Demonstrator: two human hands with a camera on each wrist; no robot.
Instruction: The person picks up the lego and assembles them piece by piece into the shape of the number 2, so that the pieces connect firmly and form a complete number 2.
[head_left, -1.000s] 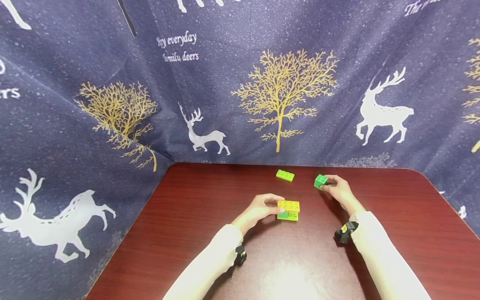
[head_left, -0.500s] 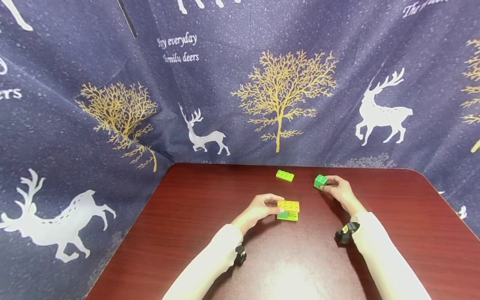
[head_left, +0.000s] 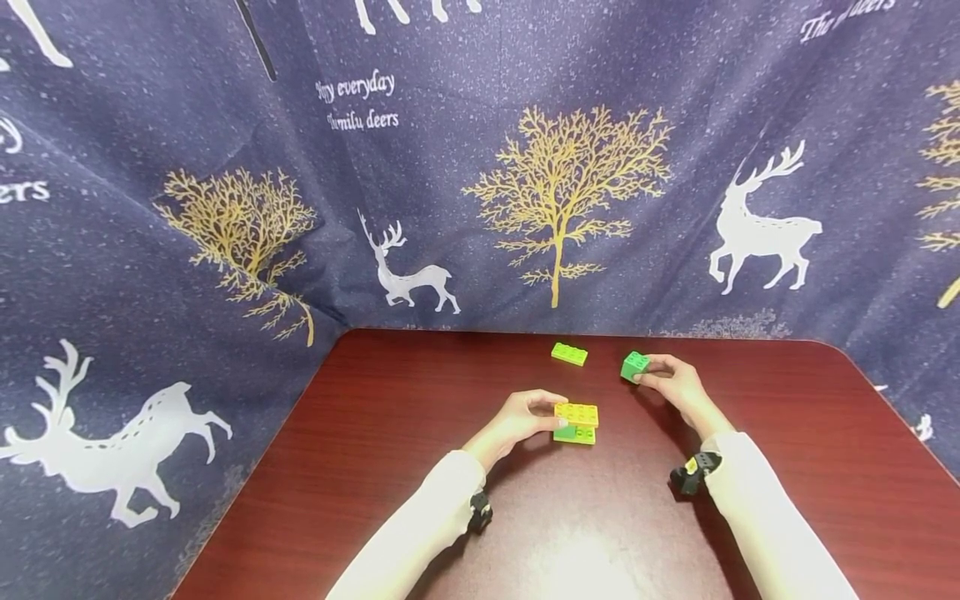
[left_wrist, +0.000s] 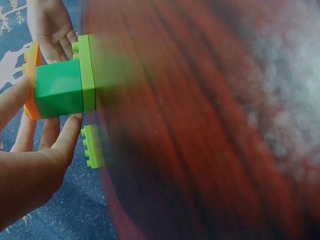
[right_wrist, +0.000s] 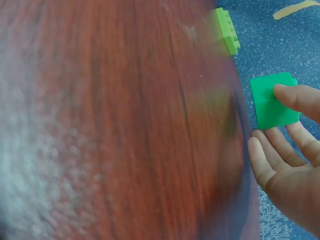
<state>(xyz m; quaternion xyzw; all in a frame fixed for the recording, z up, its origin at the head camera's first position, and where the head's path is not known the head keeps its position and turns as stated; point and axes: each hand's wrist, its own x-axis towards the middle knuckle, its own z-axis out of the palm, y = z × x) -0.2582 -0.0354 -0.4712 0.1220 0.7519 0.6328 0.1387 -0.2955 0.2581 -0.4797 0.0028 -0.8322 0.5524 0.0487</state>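
My left hand (head_left: 517,421) holds a small stack of toy building bricks at its left end. On top of the stack is a yellow-orange plate (head_left: 577,415), in the middle a green brick (left_wrist: 59,89), at the bottom a lime plate (left_wrist: 87,75). The green brick fills only the left side, leaving lime studs bare at the right. My right hand (head_left: 678,387) pinches a green block (head_left: 634,367) between thumb and fingers, studs up. A faint seam crosses this block's side (right_wrist: 274,102) in the right wrist view.
Another lime plate (head_left: 569,354) lies studs up near the back edge of the dark red table (head_left: 390,433), between and beyond both hands. Right behind the table hangs a blue cloth (head_left: 480,208) printed with deer and trees. Light glares off the tabletop's front middle.
My right hand has shifted slightly left with the green block, which has turned a little. My left hand and its stack stay in place; the head view has tilted slightly.
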